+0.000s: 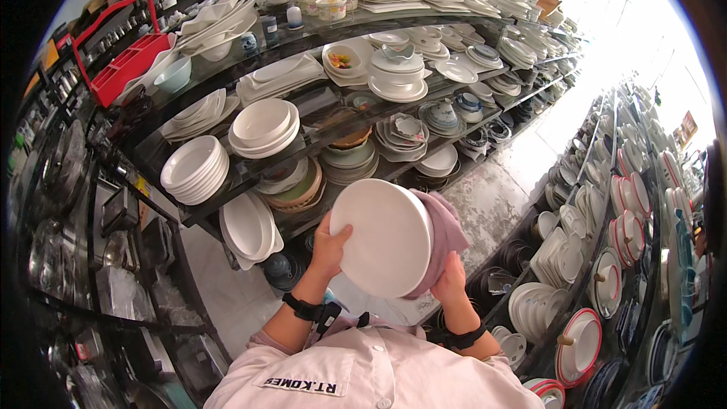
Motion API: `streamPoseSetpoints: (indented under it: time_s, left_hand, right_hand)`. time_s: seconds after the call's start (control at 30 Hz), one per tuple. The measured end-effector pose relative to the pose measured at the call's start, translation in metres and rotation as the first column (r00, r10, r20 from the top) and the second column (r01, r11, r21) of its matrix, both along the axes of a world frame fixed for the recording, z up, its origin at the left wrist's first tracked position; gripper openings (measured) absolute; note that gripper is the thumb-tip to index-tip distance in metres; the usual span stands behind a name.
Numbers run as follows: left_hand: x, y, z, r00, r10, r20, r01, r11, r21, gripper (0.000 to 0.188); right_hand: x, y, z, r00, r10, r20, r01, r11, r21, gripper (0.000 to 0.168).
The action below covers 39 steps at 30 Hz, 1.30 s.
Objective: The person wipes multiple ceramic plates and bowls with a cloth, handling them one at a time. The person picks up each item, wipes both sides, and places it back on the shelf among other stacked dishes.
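Observation:
In front of my chest, tilted, is a round white plate [381,238], possibly with more dishes stacked behind it. My left hand [331,247] grips its left rim, the thumb lying on the front face. A mauve cloth [446,233] covers the right edge, and my right hand [451,279] holds the cloth against that side; its fingers are partly hidden. Beyond the plate, on the dark shelf, stand a stack of white oval dishes [193,169], a stack of white bowls [264,126] and a stack of greenish plates [351,160].
A shelf unit with a dark edge [227,188] crosses ahead, full of white dishes. Oval platters [248,230] stand at its lower left corner. A red caddy [129,68] sits on top. Racks of upright plates [579,346] line the right side; metalware shelves are on the left.

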State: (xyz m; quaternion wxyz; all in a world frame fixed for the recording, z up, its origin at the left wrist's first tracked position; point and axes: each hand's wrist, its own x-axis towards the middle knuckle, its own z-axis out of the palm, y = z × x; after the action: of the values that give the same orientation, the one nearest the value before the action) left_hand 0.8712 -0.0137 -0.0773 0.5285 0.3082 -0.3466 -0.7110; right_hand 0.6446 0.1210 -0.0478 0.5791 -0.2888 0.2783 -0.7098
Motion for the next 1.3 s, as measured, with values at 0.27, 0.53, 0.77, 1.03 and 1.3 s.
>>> streamPoseSetpoints:
  time_s: [0.27,0.53,0.77,1.03,1.3]
  left_hand:
    - [-0.008,0.011,0.038,0.994,-0.067,-0.086,0.066,0.998,-0.013,0.046]
    - [-0.001,0.013,0.083,0.988,0.144,-0.058,-0.151,0.979,-0.137,0.057]
    - [0.004,0.013,0.084,0.938,-0.312,-0.153,0.243,0.904,-0.351,0.096]
    - [-0.007,0.000,0.073,0.925,-0.287,-0.250,0.245,0.951,-0.188,0.089]
    - [-0.035,-0.011,0.070,0.978,0.099,0.185,-0.001,0.884,-0.468,0.084]
  right_hand:
    - [-0.019,-0.008,-0.026,0.956,0.287,0.052,-0.286,0.958,-0.036,0.085]
    - [-0.002,-0.014,0.018,0.948,-0.061,-0.311,0.024,0.993,-0.120,0.112]
    - [-0.007,-0.020,0.032,0.953,-0.293,-0.071,0.298,0.953,0.064,0.070]
    - [-0.016,-0.043,0.040,0.494,-0.531,-0.689,0.578,0.792,-0.196,0.036]
    - [0.000,-0.073,0.037,0.175,-0.684,-0.708,0.450,0.695,-0.561,0.050]
